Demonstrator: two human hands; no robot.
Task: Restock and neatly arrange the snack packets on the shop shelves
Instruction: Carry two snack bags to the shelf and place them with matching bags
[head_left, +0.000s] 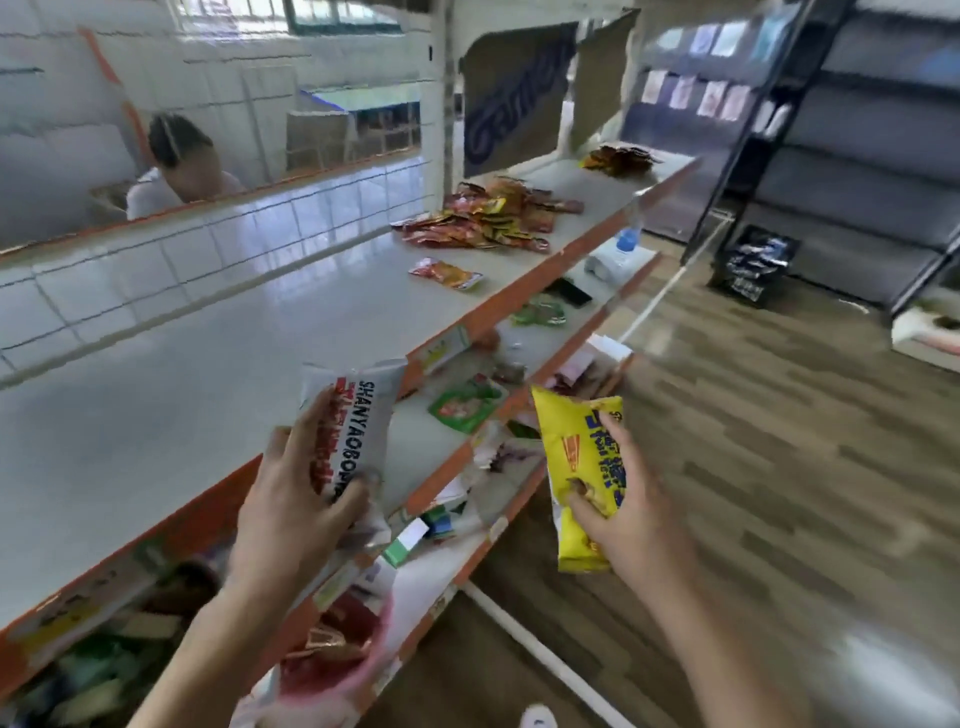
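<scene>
Looking down from the head camera: the left grip is wrapped round a white snack packet, up by the front edge of the top shelf. To its right, the right grip clutches a yellow packet. Well beyond both grips, a heap of red packets lies on that shelf.

The white packet reads "SHANYAOBO…"; blue lettering on the cardboard begins "Gam".
</scene>
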